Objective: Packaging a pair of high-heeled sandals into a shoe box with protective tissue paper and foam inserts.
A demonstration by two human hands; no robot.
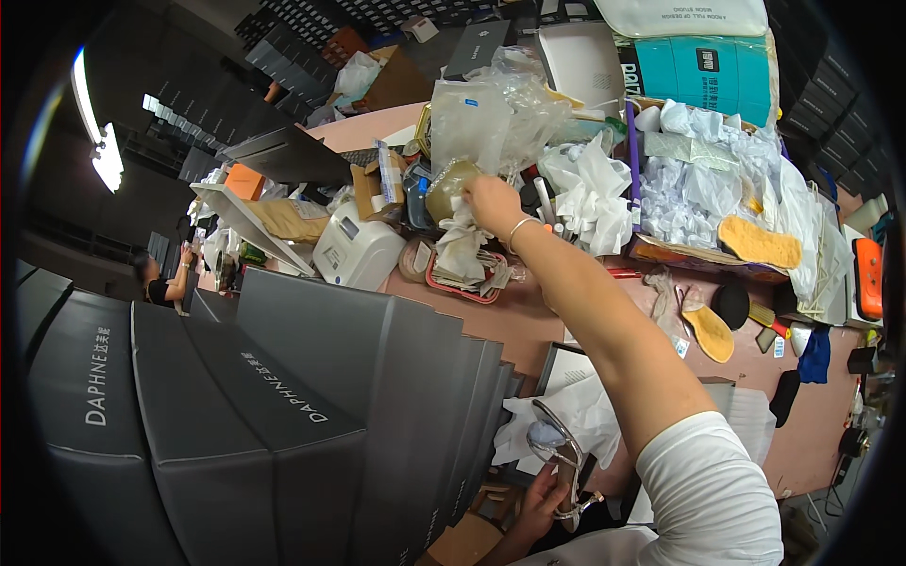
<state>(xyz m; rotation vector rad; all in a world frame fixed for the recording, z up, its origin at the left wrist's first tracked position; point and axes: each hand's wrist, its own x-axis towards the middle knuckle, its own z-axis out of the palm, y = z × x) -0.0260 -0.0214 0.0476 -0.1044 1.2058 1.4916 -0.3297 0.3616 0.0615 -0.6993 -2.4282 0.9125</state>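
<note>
My left hand (541,502), low in the picture, is closed around a strappy silver sandal (568,472). A pale wad (545,434) sits among its straps. White tissue paper (593,412) spreads over an open shoe box (563,370) just beyond the sandal. My right arm stretches far across the table. At its end my right hand (493,205) has its fingers closed beside a round, yellowish, see-through thing (450,191). Crumpled white paper (460,247) lies under those fingertips; what they pinch is too small to tell.
Stacked dark grey shoe boxes (311,377) rise high at left. Behind them stands a white label printer (356,247), next to a red basket (477,294) of papers. A large box of wadded tissue (694,179) fills the back right, with yellow insoles (708,332) nearby. Another person (165,283) is far left.
</note>
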